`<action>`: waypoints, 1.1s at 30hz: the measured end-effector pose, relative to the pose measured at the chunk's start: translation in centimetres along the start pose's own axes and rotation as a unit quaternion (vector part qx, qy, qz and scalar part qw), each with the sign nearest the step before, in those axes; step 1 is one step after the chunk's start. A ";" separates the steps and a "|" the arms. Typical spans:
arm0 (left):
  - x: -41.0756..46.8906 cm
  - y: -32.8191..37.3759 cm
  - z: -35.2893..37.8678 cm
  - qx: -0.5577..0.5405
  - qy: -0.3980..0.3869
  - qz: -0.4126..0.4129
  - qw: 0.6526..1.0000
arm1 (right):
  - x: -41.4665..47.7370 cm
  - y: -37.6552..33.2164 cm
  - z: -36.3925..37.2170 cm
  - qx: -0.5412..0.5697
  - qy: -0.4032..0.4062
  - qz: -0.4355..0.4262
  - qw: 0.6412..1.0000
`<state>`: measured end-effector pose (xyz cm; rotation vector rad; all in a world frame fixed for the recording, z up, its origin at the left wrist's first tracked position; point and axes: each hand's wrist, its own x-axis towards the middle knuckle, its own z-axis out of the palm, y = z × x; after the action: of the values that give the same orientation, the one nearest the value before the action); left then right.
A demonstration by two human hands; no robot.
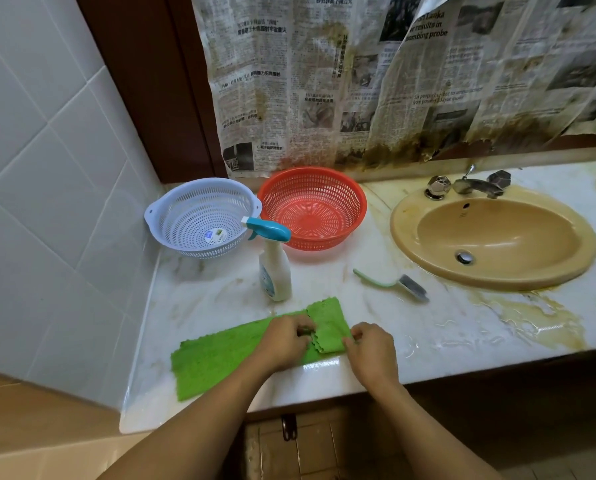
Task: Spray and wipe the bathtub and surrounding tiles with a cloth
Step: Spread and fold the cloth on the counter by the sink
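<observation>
— So, where's the cloth (220, 355) at this point?

— Flat on the marble countertop (376, 320), near its front edge, with the right end doubled over. The left hand (284, 341) has its fingers curled in, pinching the scalloped edge of that fold. The right hand (372, 348) nips the cloth's right end, though its fingertips are tucked under, so I'd only say it looks like a pinch.

— Why hold it that way?

— My guess is folding: one hand pins the layer while the other squares it up into a pad for wiping.

— And the spray?

— The spray bottle (275, 271) stands upright just behind the cloth, untouched, nozzle facing left, within easy reach.

— What about the room?

— The counter is wet and stained yellow-brown around the tan sink (404, 233). A green brush (393, 284) lies between bottle and sink. A white colander (199, 216) and a red basket (312, 207) sit side by side at the back. Stained newspaper (359, 81) covers the wall behind, and pale tiles (47, 202) run along the left. No bathtub is in view.
</observation>
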<state>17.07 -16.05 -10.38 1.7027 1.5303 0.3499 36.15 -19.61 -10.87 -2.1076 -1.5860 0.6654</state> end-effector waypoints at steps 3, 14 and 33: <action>0.1 0.5 -0.7 -0.125 0.040 -0.054 0.990 | -0.6 -0.5 0.0 0.032 0.034 -0.047 0.998; -0.1 1.3 -3.3 -0.386 0.055 -0.168 0.905 | -2.7 -3.0 1.2 0.075 0.029 -0.294 0.952; -3.0 -3.9 -3.6 0.129 0.102 0.023 0.986 | -4.1 -2.0 3.6 0.024 -0.014 -0.190 0.981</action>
<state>11.19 -17.68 -9.96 1.9550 1.7480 0.3724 31.51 -22.86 -12.08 -1.6961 -1.8964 0.5935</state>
